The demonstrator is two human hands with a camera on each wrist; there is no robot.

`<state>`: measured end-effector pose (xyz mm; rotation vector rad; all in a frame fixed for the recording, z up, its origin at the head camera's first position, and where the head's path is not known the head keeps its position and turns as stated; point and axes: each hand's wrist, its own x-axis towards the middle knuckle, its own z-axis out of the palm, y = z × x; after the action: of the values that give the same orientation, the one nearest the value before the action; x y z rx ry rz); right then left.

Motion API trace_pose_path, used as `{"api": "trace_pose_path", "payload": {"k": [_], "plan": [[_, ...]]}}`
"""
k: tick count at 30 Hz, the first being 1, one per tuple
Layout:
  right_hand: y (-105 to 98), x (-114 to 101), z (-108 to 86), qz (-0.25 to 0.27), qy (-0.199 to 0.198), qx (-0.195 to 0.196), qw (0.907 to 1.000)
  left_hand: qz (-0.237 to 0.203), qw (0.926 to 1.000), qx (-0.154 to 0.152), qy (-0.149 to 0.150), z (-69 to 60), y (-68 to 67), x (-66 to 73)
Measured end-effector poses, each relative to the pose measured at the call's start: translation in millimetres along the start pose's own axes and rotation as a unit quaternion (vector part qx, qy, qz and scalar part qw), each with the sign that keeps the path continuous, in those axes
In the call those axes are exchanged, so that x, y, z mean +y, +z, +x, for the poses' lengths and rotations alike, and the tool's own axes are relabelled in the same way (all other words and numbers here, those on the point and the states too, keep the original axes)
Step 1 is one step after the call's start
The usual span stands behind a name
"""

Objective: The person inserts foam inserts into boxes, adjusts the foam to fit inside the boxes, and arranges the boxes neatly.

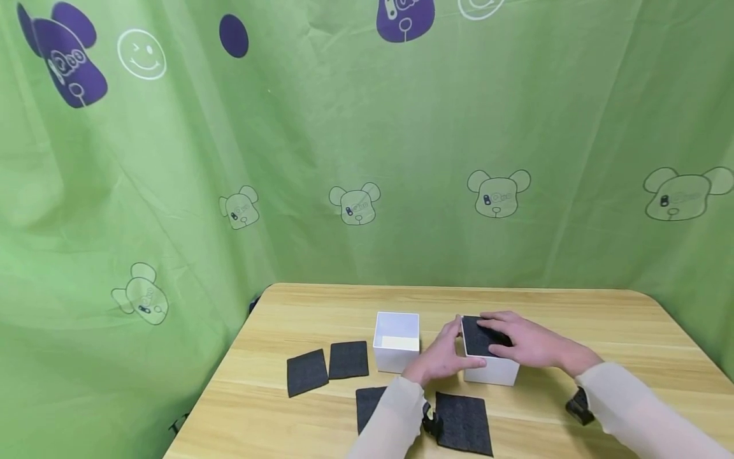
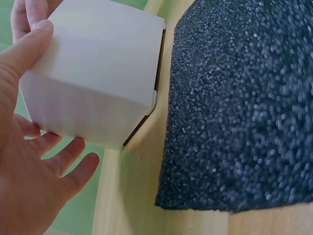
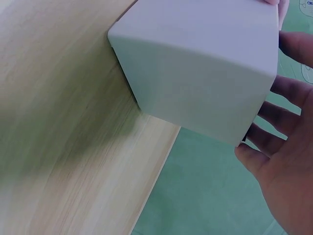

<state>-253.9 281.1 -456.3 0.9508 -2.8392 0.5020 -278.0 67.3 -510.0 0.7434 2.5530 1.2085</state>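
Note:
A square white box [image 1: 492, 371] stands on the right part of the table, with a black foam pad [image 1: 477, 338] lying level with its open top. My left hand [image 1: 438, 358] holds the box at its front left corner, thumb on the front face and fingers along the left side. On the pad rest the spread fingers of my right hand [image 1: 536, 343]. The right wrist view has those fingertips at the box's upper rim. Close to the left wrist camera is another black foam pad [image 2: 239, 107], which lies on the table.
A second white box [image 1: 395, 358], open at the top, stands left of the hands. Two black pads [image 1: 308, 372] lie beside it on the left. Nearer the front are another pad [image 1: 368, 403], partly hidden by my left sleeve, and one [image 1: 464, 422] between my arms. A green curtain [image 1: 401, 127] hangs behind the table.

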Motion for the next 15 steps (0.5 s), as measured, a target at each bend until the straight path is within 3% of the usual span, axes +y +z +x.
{"api": "trace_pose_path", "payload": {"k": [9, 15], "plan": [[-1.9, -3.5, -1.8, -0.016, 0.000, -0.013, 0.9998, -0.002, 1.0000, 0.000, 0.001, 1.2, 1.4, -1.4], [2.2, -3.5, -4.7, -0.025, -0.002, -0.001, 0.9997, -0.001, 1.0000, 0.004, 0.002, 1.5, 2.4, -1.9]]}}
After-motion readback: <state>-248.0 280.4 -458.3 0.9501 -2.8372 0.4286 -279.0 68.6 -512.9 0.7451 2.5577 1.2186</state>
